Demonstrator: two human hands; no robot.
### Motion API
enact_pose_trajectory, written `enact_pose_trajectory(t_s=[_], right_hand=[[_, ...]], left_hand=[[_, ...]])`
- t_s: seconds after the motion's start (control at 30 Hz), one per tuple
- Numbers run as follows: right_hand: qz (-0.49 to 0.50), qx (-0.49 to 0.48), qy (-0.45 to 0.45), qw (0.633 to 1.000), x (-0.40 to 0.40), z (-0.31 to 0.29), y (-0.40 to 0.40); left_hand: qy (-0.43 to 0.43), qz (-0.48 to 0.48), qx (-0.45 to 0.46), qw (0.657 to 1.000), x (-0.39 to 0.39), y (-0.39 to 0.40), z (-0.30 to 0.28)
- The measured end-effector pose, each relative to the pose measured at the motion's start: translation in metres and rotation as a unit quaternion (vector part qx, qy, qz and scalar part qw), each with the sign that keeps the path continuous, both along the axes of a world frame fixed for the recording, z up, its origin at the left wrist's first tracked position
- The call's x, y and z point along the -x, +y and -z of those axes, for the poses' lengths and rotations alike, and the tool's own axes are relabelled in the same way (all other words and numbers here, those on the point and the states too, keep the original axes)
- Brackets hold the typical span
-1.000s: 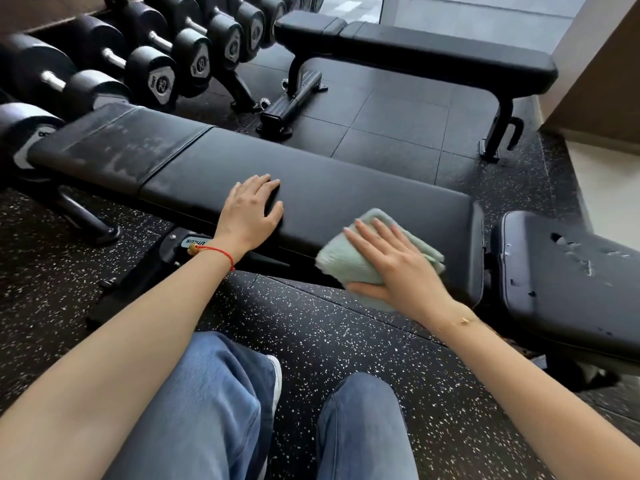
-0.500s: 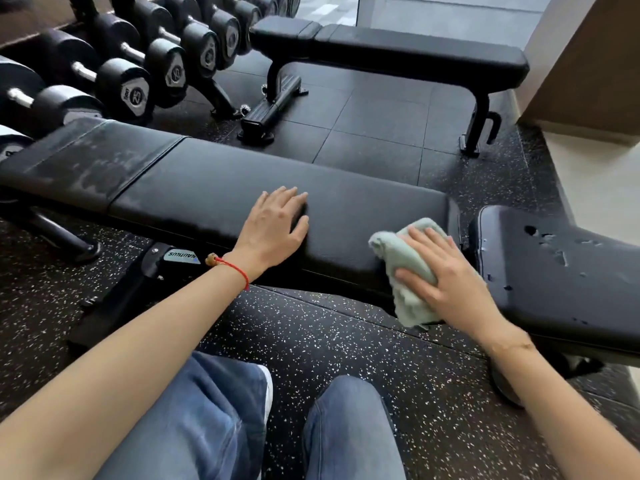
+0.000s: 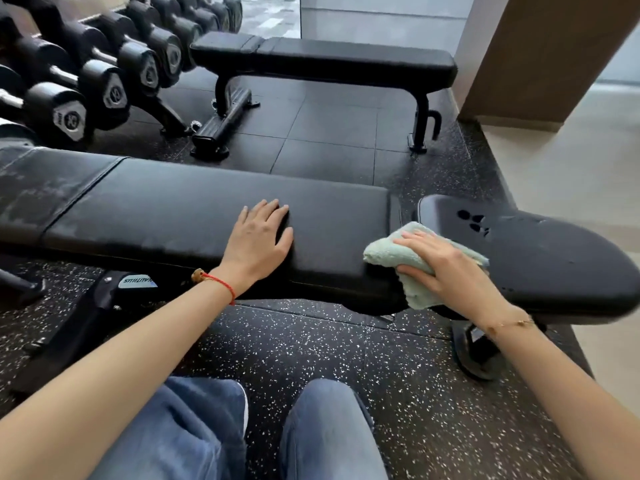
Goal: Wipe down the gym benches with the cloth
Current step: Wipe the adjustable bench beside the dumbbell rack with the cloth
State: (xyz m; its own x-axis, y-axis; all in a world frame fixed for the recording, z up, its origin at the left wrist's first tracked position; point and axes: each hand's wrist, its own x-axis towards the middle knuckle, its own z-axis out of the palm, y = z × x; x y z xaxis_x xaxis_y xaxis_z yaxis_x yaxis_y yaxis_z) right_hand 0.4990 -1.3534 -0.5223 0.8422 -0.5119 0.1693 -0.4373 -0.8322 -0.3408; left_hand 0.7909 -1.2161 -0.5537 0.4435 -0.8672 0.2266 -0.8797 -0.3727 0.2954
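A long black padded bench [image 3: 180,209] runs across in front of me. Its separate seat pad [image 3: 554,258] lies to the right, scuffed with small holes near the top. My left hand [image 3: 258,240] rests flat on the long pad, fingers spread, holding nothing. My right hand [image 3: 446,268] presses a pale green cloth [image 3: 391,252] against the gap between the long pad's right end and the seat pad. The cloth hangs down over the front edge. A second black flat bench [image 3: 346,58] stands farther back.
A rack of black dumbbells [image 3: 104,77] lines the left side behind the near bench. The floor is black speckled rubber [image 3: 311,348] with dark tiles beyond. A brown pillar [image 3: 540,53] and pale floor are at the right. My knees in blue jeans [image 3: 311,427] are below.
My right hand slid the cloth to the right along the front of the long pad, reaching its end by the seat pad. My left hand stayed flat on the pad. The view shifted right.
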Motion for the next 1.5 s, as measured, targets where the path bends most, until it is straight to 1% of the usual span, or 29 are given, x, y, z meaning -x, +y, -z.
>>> enact_pose_trajectory(t_s=[0.1,0.2,0.3,0.4,0.47,0.57,0.63,0.67,0.73,0.8,0.87,0.9,0.97,1.03,1.07,1.1,1.17,1.23,1.3,1.33,1.4,1.5], right_hand=[[0.052,0.015,0.013,0.998,0.036,0.005,-0.004],[0.065,0.017,0.005,0.998,0.040,0.017,-0.010],[0.090,0.037,0.013,0.995,0.011,0.017,-0.046],[0.147,0.040,0.074,0.985,-0.024,0.013,-0.077],[0.137,0.047,0.094,0.985,-0.024,0.015,-0.073],[0.042,0.036,0.024,0.998,0.022,0.027,-0.039],[0.020,0.001,0.008,1.000,0.050,0.029,-0.028],[0.027,-0.010,0.003,1.000,0.053,0.027,-0.034],[0.080,-0.006,0.004,0.997,0.040,0.022,-0.056],[0.150,-0.002,0.039,0.988,0.015,0.012,-0.079],[0.189,0.010,0.076,0.979,-0.007,0.011,-0.089],[0.186,0.017,0.086,0.979,-0.012,0.012,-0.086],[0.152,0.029,0.083,0.984,-0.005,0.017,-0.064],[0.109,0.034,0.041,0.993,0.020,0.023,-0.032],[0.105,0.019,0.018,0.994,0.037,0.024,-0.018],[0.116,0.000,0.001,0.993,0.053,0.025,-0.010],[0.174,-0.016,-0.006,0.985,0.071,0.024,-0.022],[0.252,-0.007,0.019,0.968,0.062,0.019,-0.056],[0.296,0.000,0.060,0.953,0.034,0.013,-0.088],[0.299,0.003,0.076,0.951,0.018,0.012,-0.097],[0.277,-0.002,0.079,0.958,-0.001,0.012,-0.097],[0.199,-0.012,0.042,0.979,0.013,0.016,-0.065]], left_hand=[[-0.002,0.051,0.020,0.999,0.032,-0.014,-0.005],[0.009,0.072,0.030,0.997,0.063,-0.033,-0.006],[0.014,0.065,0.021,0.998,0.082,-0.048,-0.002],[0.012,0.055,0.010,0.998,0.090,-0.053,0.006],[0.007,0.053,0.014,0.999,0.091,-0.053,0.009],[0.002,0.053,0.015,0.999,0.089,-0.051,0.011],[0.003,0.055,0.011,0.998,0.089,-0.051,0.010],[0.003,0.056,0.008,0.998,0.090,-0.051,0.009],[0.001,0.055,0.005,0.998,0.092,-0.050,0.008],[0.004,0.055,0.000,0.998,0.092,-0.051,0.007],[0.010,0.051,0.001,0.999,0.092,-0.054,0.005],[0.015,0.049,0.005,0.999,0.093,-0.057,0.004],[0.026,0.054,0.007,0.998,0.099,-0.063,0.001],[0.024,0.071,0.003,0.997,0.107,-0.071,0.000],[0.027,0.078,-0.002,0.997,0.111,-0.074,0.000],[0.031,0.082,-0.010,0.996,0.114,-0.077,0.001],[0.030,0.081,-0.015,0.996,0.118,-0.079,0.005],[0.026,0.077,-0.008,0.997,0.120,-0.080,0.008],[0.026,0.076,0.000,0.997,0.120,-0.081,0.009],[0.026,0.076,0.003,0.997,0.120,-0.081,0.009],[0.027,0.078,0.001,0.997,0.119,-0.081,0.008],[0.018,0.078,-0.001,0.997,0.120,-0.080,0.007]])
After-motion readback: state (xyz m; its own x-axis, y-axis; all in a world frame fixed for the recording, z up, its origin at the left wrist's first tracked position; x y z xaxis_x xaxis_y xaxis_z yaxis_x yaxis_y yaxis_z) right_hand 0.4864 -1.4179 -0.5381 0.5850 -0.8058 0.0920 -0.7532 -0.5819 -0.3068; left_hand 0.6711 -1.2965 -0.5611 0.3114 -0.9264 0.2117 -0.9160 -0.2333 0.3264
